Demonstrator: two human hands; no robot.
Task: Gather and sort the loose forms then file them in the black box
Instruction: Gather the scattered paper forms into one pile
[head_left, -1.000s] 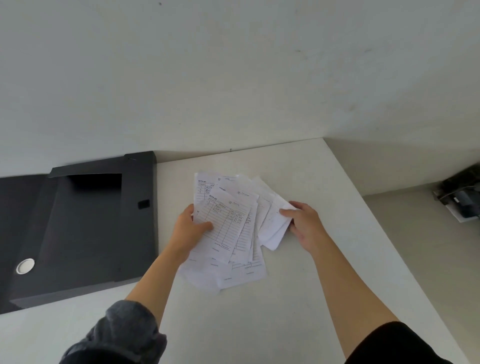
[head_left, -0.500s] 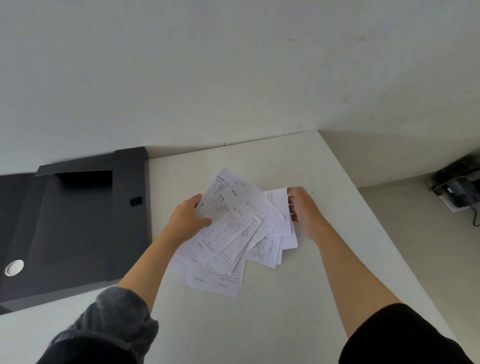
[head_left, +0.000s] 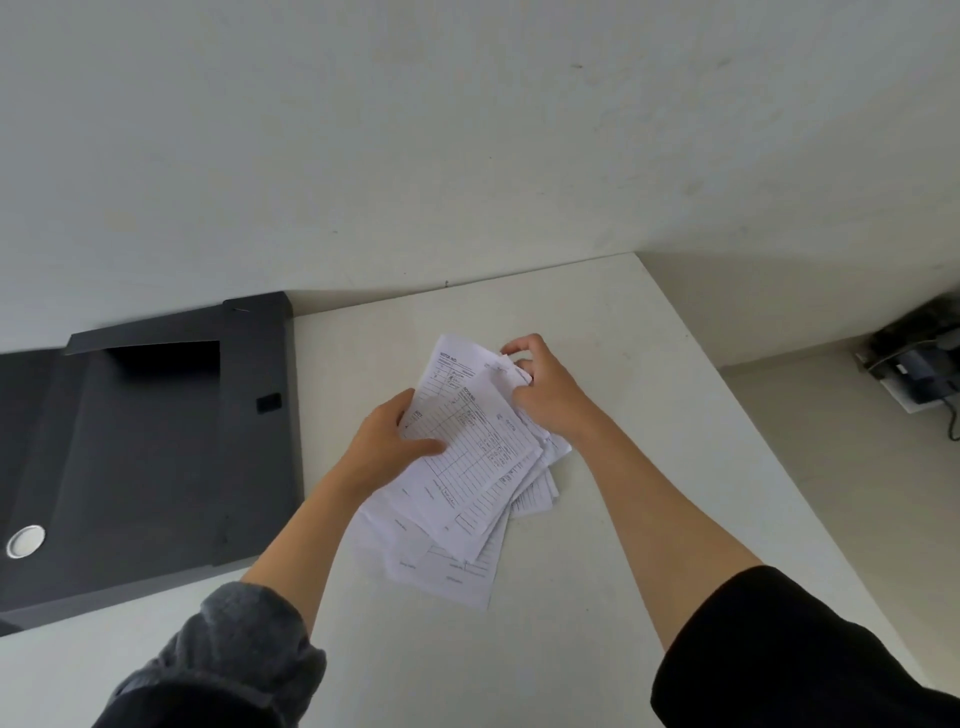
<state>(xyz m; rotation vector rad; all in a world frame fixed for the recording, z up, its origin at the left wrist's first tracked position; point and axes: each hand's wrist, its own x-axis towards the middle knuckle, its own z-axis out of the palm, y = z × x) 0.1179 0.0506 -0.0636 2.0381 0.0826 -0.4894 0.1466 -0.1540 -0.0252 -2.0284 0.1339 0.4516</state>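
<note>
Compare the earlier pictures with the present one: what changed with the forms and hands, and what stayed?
The forms, fanned wide a second ago, are now pushed into a tighter, uneven stack. The right hand moved from the fan's right edge to its far corner and curls on it. The left hand keeps gripping the left edge. The box stays open.

A flat white table top (head_left: 613, 545) fills the lower part of the view. Its back edge meets the wall. On its left side lies a big flat black plastic box (head_left: 145, 441), opened up, with a small round silver ring (head_left: 25, 540) near its front. Just beside the box, near the middle of the table, is a messy fan of white paper forms (head_left: 467, 467) with printed lines. The lowest sheets seem to touch the table.
</note>
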